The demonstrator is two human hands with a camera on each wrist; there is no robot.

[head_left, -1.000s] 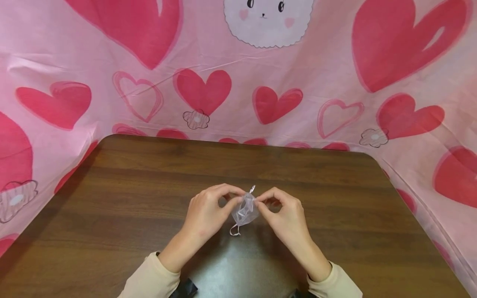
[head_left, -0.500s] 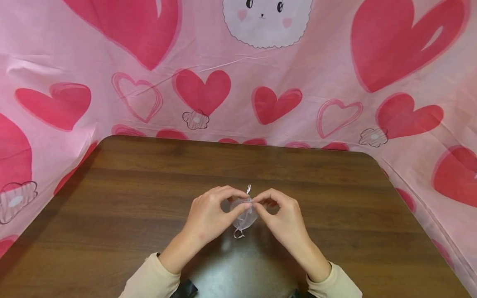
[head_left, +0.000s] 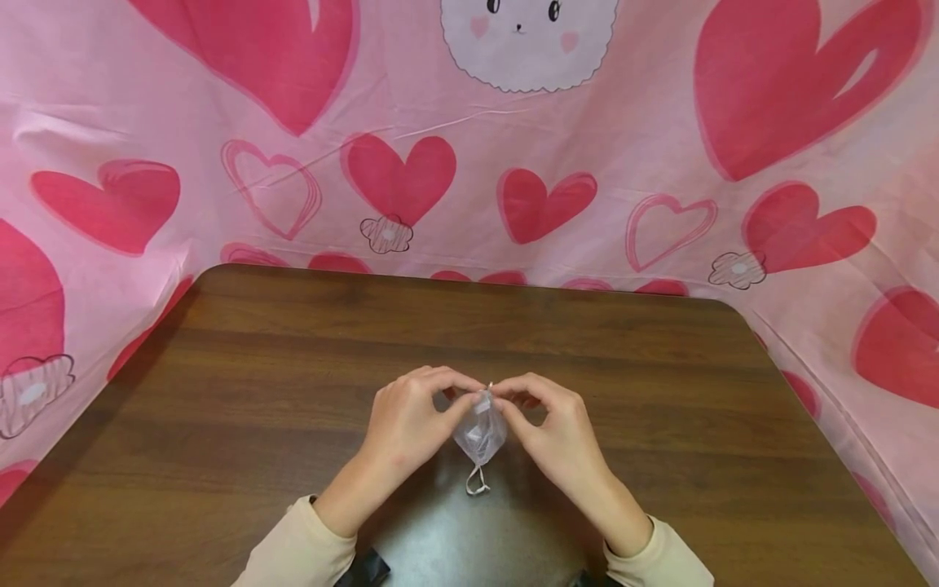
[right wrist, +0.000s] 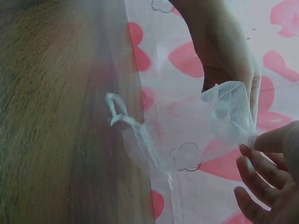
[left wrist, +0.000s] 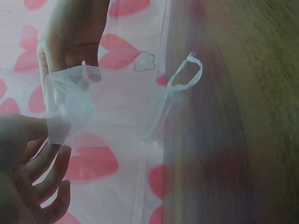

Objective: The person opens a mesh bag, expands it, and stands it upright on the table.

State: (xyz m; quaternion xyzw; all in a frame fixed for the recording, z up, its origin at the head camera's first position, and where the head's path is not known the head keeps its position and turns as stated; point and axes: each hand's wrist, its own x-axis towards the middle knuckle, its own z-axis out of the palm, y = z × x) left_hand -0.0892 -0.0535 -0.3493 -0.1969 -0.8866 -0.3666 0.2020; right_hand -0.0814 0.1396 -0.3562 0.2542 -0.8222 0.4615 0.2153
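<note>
A small sheer white drawstring pouch [head_left: 480, 436] hangs between both hands above the table. My left hand [head_left: 412, 417] pinches one side of its upper edge between thumb and forefinger. Opposite it, my right hand [head_left: 559, 424] pinches the other side in the same way, the fingertips of both hands close together. A thin white ribbon loop [head_left: 477, 483] dangles from the end nearer me. In the left wrist view the see-through fabric [left wrist: 121, 107] stretches out from the fingers, its ribbon [left wrist: 187, 77] at the far end. The right wrist view shows the pouch [right wrist: 229, 109] wrinkled.
A dark brown wooden table [head_left: 293, 326] with rounded far corners lies beneath the hands. Pink cloth [head_left: 469, 106] printed with red hearts surrounds its far and side edges. Black objects [head_left: 364, 568] show beside the cream sleeves [head_left: 301, 546].
The near ribbon loop has dropped lower and the pouch now looks longer and more pointed. The far ribbon end, earlier sticking up, is mostly behind the fingertips. Both hands keep pinching.
</note>
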